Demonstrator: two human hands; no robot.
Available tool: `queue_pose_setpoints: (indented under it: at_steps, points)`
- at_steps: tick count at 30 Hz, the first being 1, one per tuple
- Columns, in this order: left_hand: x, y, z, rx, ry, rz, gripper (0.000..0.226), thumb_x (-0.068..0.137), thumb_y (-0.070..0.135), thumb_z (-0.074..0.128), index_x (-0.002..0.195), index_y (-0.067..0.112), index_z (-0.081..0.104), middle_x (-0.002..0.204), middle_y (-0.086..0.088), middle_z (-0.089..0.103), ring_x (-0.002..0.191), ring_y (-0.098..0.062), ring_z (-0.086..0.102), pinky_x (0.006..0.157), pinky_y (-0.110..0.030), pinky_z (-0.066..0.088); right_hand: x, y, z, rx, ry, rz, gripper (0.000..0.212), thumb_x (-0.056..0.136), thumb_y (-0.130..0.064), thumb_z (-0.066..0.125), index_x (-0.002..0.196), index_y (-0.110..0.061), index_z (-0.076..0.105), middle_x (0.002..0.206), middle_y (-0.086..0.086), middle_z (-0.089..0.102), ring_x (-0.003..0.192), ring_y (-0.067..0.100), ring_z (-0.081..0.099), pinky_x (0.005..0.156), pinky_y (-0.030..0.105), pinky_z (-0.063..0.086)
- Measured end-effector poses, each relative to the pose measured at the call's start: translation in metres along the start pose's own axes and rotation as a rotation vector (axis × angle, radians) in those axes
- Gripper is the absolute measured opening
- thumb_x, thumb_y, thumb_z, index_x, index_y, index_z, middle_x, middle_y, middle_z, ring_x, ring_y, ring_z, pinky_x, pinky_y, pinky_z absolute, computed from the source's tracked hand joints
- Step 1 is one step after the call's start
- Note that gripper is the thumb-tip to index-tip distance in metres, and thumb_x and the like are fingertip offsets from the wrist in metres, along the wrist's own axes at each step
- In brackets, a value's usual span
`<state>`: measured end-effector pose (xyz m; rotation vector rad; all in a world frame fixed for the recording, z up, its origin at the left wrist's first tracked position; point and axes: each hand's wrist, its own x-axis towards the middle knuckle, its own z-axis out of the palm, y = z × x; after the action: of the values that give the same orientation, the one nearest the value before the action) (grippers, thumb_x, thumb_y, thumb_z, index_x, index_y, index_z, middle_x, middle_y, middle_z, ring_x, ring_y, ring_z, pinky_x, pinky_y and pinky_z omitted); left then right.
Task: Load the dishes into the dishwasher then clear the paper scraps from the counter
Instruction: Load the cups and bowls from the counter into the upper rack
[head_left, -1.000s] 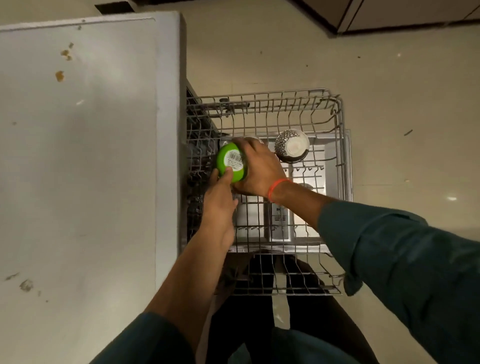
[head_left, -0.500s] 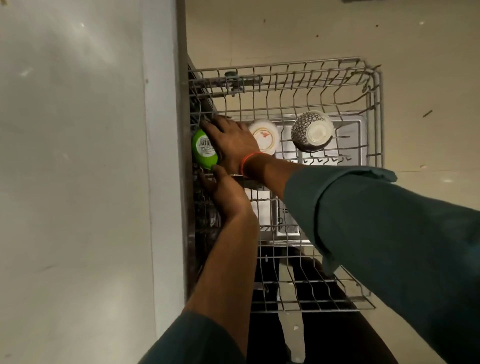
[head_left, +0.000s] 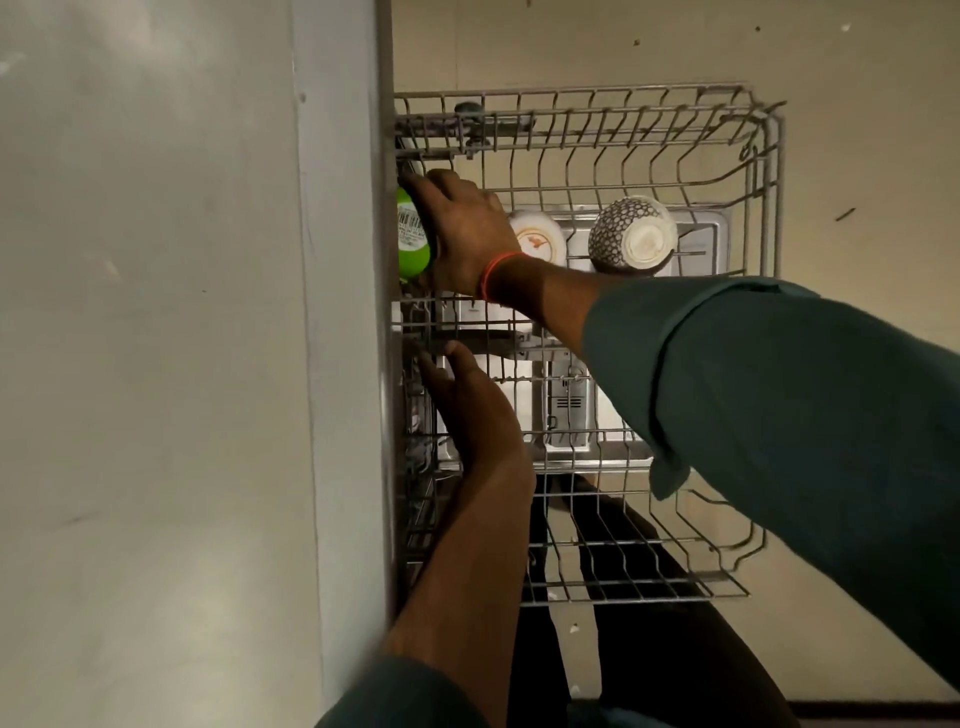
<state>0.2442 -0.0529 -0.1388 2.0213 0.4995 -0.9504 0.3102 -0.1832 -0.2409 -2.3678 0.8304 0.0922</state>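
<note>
While our left hand (head_left: 470, 400) rests open on the dishwasher rack (head_left: 649, 587) wires, our right hand (head_left: 462, 234) grips the green cup (head_left: 411, 236) at the rack's inner edge under the counter (head_left: 156, 312); beyond sit two upturned bowls (head_left: 631, 241).

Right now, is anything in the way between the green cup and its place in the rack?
Nothing visible blocks it. The right hand already holds the green cup at the dishwasher rack's inner edge, against the counter's side. The two upturned bowls sit farther out, and the left hand is lower down.
</note>
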Motion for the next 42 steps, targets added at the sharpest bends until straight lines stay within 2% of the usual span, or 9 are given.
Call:
queue_pose_setpoints:
  at_steps: [5,17,19,22,25,28,34,38,42]
  points:
    - [-0.002,-0.001,0.001,-0.038,-0.038,-0.003,0.053,0.112,0.034,0.031,0.163,0.024,0.019,0.169,0.0,0.022,0.15,-0.018,0.031,0.097,-0.02,0.022,0.005,0.003,0.012,-0.173,-0.031,-0.097,0.108,0.065,-0.059,0.082,0.153,-0.021,0.032,0.151,0.014,0.042,0.134,0.037,0.046,0.111,0.053,0.037]
    - [-0.006,0.001,-0.001,-0.075,-0.043,-0.007,0.052,0.112,0.035,0.031,0.162,0.025,0.023,0.168,0.001,0.026,0.148,-0.018,0.034,0.095,-0.018,0.023,0.005,0.003,0.011,-0.249,-0.113,-0.128,0.098,0.078,-0.042,0.081,0.156,-0.02,0.026,0.159,0.019,0.032,0.143,0.04,0.036,0.116,0.054,0.033]
    - [-0.007,0.003,-0.003,-0.066,-0.026,0.004,0.051,0.112,0.034,0.032,0.161,0.025,0.025,0.167,0.002,0.027,0.148,-0.018,0.035,0.093,-0.019,0.024,-0.001,0.003,0.005,-0.211,-0.144,-0.119,0.097,0.081,-0.036,0.08,0.158,-0.02,0.024,0.16,0.019,0.03,0.145,0.039,0.032,0.118,0.053,0.031]
    - [-0.009,0.009,-0.006,-0.082,0.001,-0.01,0.051,0.111,0.036,0.035,0.16,0.027,0.028,0.166,0.004,0.029,0.148,-0.019,0.035,0.107,-0.027,0.026,-0.018,0.001,-0.011,-0.115,-0.115,-0.065,0.099,0.078,-0.033,0.082,0.158,-0.022,0.025,0.16,0.016,0.031,0.147,0.036,0.031,0.119,0.05,0.029]
    - [-0.019,0.022,-0.009,-0.1,-0.004,-0.024,0.052,0.109,0.042,0.04,0.159,0.032,0.03,0.163,0.003,0.037,0.143,-0.022,0.043,0.109,-0.031,0.031,-0.049,0.0,-0.026,0.061,0.022,0.033,0.089,0.072,-0.036,0.08,0.15,-0.018,0.042,0.149,0.014,0.046,0.134,0.036,0.048,0.11,0.049,0.042]
    - [-0.041,0.03,-0.011,-0.154,-0.038,0.02,0.052,0.107,0.039,0.047,0.157,0.033,0.034,0.163,0.005,0.035,0.144,-0.02,0.042,0.104,-0.026,0.03,-0.095,0.003,-0.036,0.231,0.141,0.104,0.069,0.074,-0.037,0.069,0.137,-0.012,0.057,0.133,0.014,0.058,0.122,0.035,0.057,0.099,0.046,0.05]
    - [-0.103,0.014,-0.028,-0.116,-0.243,0.145,0.057,0.108,0.04,0.047,0.16,0.039,0.025,0.165,0.006,0.03,0.149,-0.016,0.031,0.111,-0.032,0.026,-0.201,0.009,-0.07,0.426,0.242,0.179,0.052,0.084,-0.019,0.073,0.134,-0.01,0.06,0.131,0.012,0.059,0.124,0.027,0.054,0.107,0.034,0.042]
    - [-0.142,-0.002,-0.045,-0.108,-0.317,0.201,0.056,0.107,0.04,0.047,0.159,0.044,0.024,0.166,0.009,0.028,0.152,-0.012,0.027,0.11,-0.03,0.023,-0.251,0.002,-0.1,0.515,0.287,0.16,0.048,0.091,-0.021,0.071,0.137,-0.016,0.057,0.134,0.004,0.057,0.126,0.014,0.051,0.104,0.008,0.032]
    - [-0.185,-0.01,-0.062,-0.073,-0.364,0.281,0.058,0.108,0.042,0.044,0.16,0.043,0.02,0.168,0.012,0.02,0.152,-0.01,0.024,0.112,-0.031,0.022,-0.286,-0.014,-0.135,0.594,0.331,0.118,0.047,0.095,-0.025,0.068,0.14,-0.019,0.055,0.135,-0.001,0.056,0.125,0.007,0.05,0.102,0.004,0.032]
